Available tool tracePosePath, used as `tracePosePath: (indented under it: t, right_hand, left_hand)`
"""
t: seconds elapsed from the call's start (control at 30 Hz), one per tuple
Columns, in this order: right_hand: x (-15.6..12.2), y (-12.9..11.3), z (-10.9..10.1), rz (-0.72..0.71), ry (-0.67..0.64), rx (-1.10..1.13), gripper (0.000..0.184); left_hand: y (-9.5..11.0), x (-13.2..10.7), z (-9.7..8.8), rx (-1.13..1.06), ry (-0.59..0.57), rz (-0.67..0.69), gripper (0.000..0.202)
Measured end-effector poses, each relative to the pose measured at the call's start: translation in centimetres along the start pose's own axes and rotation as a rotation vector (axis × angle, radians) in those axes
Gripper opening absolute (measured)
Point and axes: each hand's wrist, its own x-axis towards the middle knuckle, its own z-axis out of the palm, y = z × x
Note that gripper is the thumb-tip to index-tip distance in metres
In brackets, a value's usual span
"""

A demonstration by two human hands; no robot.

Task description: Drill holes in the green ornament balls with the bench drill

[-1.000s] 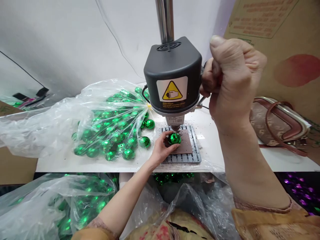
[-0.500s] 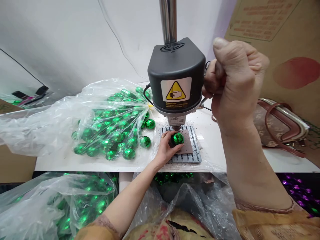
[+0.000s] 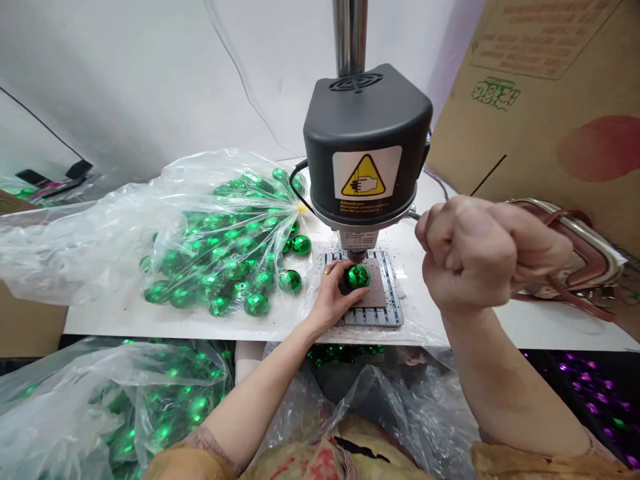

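Faceted green ball (image 3: 361,277) on the brown board (image 3: 377,291) of the slotted base (image 3: 396,310), directly beneath the chuck (image 3: 357,255). The ball is round, with no long axis; its top faces the chuck, and a dark spot marks the upper side. The left hand (image 3: 331,293) grips it from the left, thumb in front and fingers behind, clamped on the ball; these cover its left edge. Whether a bit touches the ball cannot be made out.

Above stands the drill (image 3: 367,113), its column (image 3: 351,37) cut off by the upper edge. The sticker (image 3: 367,175) shows a hand in a yellow triangle over "Attention:"; the lines below are too small to read surely, as is the plate (image 3: 359,239) underneath. The right hand (image 3: 483,250) is curled into a fist around the lever (image 3: 414,214), hiding the grip and part of the handbag (image 3: 597,257). The box (image 3: 535,133) behind carries green and red print, illegible here.
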Motion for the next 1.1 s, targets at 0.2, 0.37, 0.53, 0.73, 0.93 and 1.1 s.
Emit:
tracePosePath:
  t: [0.2,0.37,0.53,0.73,0.93,1.1]
  right_hand:
    - [-1.0,1.4,-0.7,-0.116,0.028,0.071,0.057]
    - [-1.0,2.2,-0.6,-0.313,0.038,0.097,0.048]
    - [-1.6,3.1,-1.0,-0.456,0.017,0.036,0.042]
    - [-1.7,3.5,-1.2,-0.535,-0.028,0.089,0.040]
    - [-2.5,4.3,-1.4,-0.582,-0.045,0.118,0.040]
    - [-2.8,3.7,-1.2,-0.529,-0.029,0.110,0.042]
  left_hand:
    - [0.0,-0.1,0.0,-0.010,-0.003,0.000,0.047]
    - [0.1,-0.1,-0.1,-0.014,-0.010,-0.014,0.048]
    - [0.2,-0.1,-0.2,-0.019,-0.034,-0.028,0.051]
    - [0.3,0.0,-0.2,-0.026,-0.038,-0.031,0.052]
    - [-0.2,-0.1,0.0,-0.034,-0.011,-0.024,0.053]
    - [-0.3,-0.1,0.1,-0.046,-0.009,-0.023,0.052]
